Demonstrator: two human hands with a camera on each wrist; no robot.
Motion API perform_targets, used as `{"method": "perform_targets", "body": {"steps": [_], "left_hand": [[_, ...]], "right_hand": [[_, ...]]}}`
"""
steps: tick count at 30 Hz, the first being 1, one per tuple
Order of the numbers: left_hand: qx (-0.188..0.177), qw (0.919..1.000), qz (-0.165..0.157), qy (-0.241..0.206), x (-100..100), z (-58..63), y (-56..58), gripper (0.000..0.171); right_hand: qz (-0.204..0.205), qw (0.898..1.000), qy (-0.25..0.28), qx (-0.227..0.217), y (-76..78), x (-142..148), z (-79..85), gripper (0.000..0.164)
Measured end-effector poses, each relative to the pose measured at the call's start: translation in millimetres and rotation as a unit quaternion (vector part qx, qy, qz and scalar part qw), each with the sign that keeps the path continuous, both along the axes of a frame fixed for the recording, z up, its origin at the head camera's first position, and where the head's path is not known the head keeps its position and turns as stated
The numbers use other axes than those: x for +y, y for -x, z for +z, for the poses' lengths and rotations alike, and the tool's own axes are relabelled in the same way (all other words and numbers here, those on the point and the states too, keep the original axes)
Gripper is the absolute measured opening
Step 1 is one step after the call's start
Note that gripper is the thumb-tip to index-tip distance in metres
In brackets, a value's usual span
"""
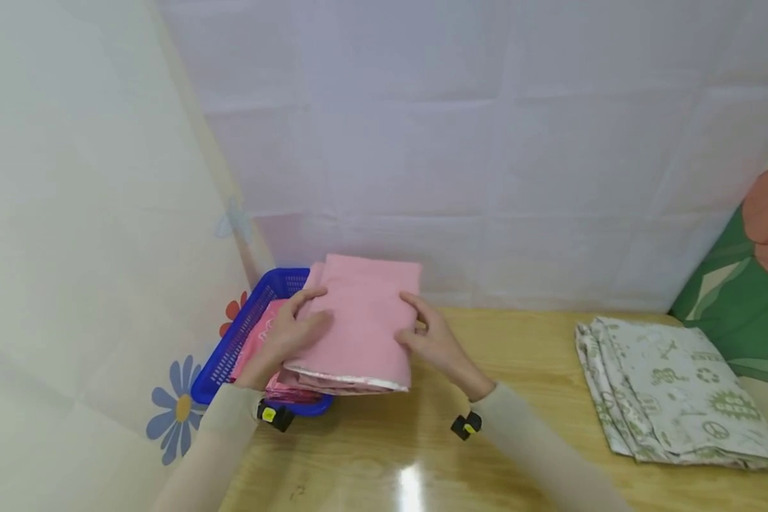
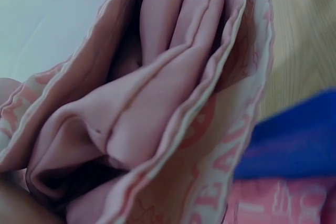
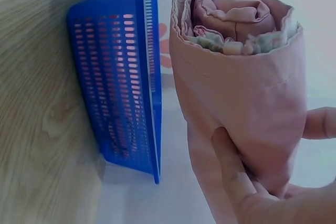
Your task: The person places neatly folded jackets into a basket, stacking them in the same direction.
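Note:
Both hands hold a folded pink cloth (image 1: 368, 323) up in front, partly over the right side of a blue plastic basket (image 1: 214, 373). My left hand (image 1: 291, 334) grips its left side, thumb on the near face. On the opposite side my right hand (image 1: 432, 338) pinches the edge between thumb and fingers. In the left wrist view the cloth's layers (image 2: 152, 98) show loose inner folds and a pale printed underside with lettering. From the right wrist view the bundle (image 3: 241, 87) looks rolled at one end. Pink printed fabric (image 1: 256, 345) lies in the basket, partly hidden by my left arm.
A folded white cloth with green print (image 1: 685, 398) lies on the right of the wooden table (image 1: 358, 462). White sheeting (image 1: 390, 142) hangs behind, and a flowered panel (image 1: 102, 284) stands close along the left.

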State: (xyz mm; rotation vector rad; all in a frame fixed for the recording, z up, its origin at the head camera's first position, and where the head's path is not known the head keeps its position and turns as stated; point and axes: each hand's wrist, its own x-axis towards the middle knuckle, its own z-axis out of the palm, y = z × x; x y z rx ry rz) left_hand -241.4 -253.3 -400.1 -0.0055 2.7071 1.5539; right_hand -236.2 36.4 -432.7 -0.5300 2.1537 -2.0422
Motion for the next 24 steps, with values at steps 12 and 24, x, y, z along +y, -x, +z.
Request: {"method": "perform_targets", "body": {"steps": [12,24], "left_hand": [[-0.001,0.9988,-0.008,0.048,-43,-1.2,12.7,0.062],[-0.008,0.9969,0.003,0.079,-81,-13.7,26.1,0.058]], "right_hand": [[0.005,1.0,0.016,-0.006,9.4,-37,-3.6,0.081],[0.025,0.999,0.033,-0.034,25.0,-79,-15.3,0.083]]}}
